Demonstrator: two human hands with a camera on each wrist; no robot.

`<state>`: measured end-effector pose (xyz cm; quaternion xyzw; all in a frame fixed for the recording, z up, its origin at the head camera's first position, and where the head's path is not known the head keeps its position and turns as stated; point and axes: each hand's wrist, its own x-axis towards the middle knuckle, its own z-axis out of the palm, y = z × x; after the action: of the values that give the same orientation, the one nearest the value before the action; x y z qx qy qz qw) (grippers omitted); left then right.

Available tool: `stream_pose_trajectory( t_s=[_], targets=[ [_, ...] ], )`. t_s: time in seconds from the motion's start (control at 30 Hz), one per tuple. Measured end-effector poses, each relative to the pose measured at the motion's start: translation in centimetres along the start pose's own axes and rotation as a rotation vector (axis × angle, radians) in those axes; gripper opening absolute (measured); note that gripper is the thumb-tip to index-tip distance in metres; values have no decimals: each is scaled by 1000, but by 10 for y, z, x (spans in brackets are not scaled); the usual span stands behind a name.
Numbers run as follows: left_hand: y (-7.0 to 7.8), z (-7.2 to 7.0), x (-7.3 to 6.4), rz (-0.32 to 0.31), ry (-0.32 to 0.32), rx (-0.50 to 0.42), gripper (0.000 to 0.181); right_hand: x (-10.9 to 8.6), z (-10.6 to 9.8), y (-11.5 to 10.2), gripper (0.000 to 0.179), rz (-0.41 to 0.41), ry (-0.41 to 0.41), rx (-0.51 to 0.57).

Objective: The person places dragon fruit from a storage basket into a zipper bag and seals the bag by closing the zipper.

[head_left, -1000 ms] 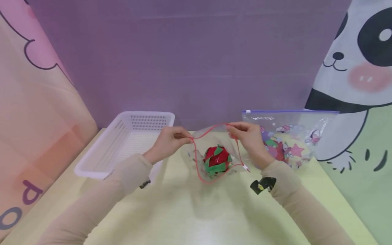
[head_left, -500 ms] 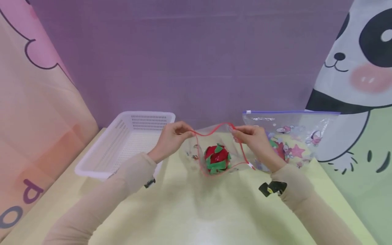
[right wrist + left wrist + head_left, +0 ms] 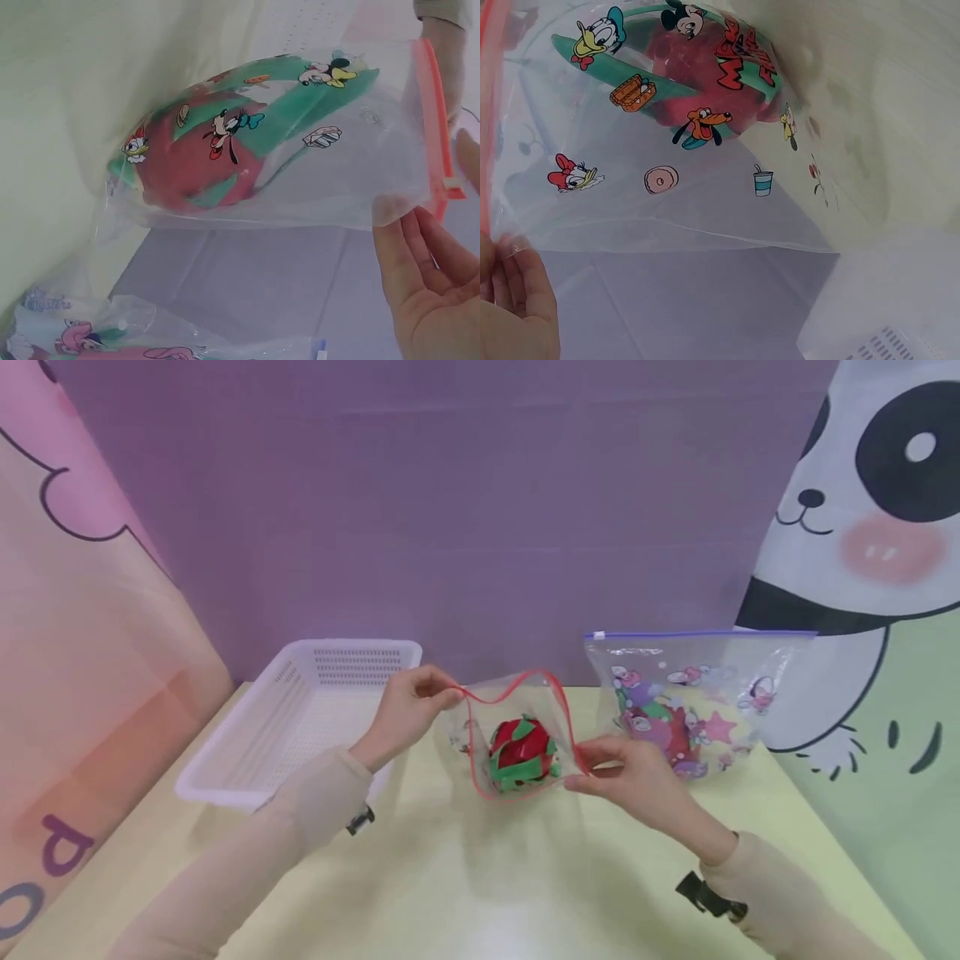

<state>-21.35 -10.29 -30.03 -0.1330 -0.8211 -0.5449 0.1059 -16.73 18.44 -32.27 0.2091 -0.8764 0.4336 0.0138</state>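
Note:
A clear zip bag (image 3: 459, 731) with a red zip edge and cartoon prints hangs between both hands, its mouth spread wide. Inside it lies a red toy dragon fruit (image 3: 521, 747) with green leaf flaps. My left hand (image 3: 408, 706) pinches the left corner of the zip edge between thumb and fingers. At the right corner, my right hand (image 3: 633, 781) pinches the bag's edge. The right wrist view shows the pale slider (image 3: 453, 184) close by the right fingers, and the toy dragon fruit (image 3: 195, 161) resting toward the bag's bottom.
A white perforated basket (image 3: 217, 785) stands on the table (image 3: 480, 893) at the left. On the right a second clear bag (image 3: 738, 664) with a purple zip holds colourful shapes. A purple backdrop (image 3: 450, 527) rises behind the table.
My right hand has moved from the back of the bag's mouth down toward me, to its right corner. The left hand keeps its pinch. The second bag at the right is less covered.

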Motion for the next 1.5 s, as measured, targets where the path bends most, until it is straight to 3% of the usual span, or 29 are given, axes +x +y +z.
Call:
stream_pose_trajectory(
  t_s=[0.27, 0.33, 0.6, 0.83, 1.13, 1.37, 1.5],
  targets=[
    [-3, -3, -2, 19, 7, 5, 9, -3, 10, 4, 22, -191, 146, -167],
    [-4, -5, -1, 20, 13, 17, 9, -1, 10, 7, 18, -205, 191, -182],
    [-6, -12, 3, -46, 30, 50, 13, 14, 0, 16, 13, -76, 276, -42],
    [-5, -24, 15, -89, 79, -19, 16, 36, -22, 11, 22, 51, 326, 58],
    [-8, -35, 37, -87, 186, -112, 20, 68, -42, 0, 29, 40, 378, 10],
    [-11, -39, 39, -126, 219, -189, 17, 78, -41, 0, 30, 19, 387, 32],
    [-15, -43, 37, -130, 207, -219, 14, 80, -41, 3, 33, 38, 380, 102]
  ],
)
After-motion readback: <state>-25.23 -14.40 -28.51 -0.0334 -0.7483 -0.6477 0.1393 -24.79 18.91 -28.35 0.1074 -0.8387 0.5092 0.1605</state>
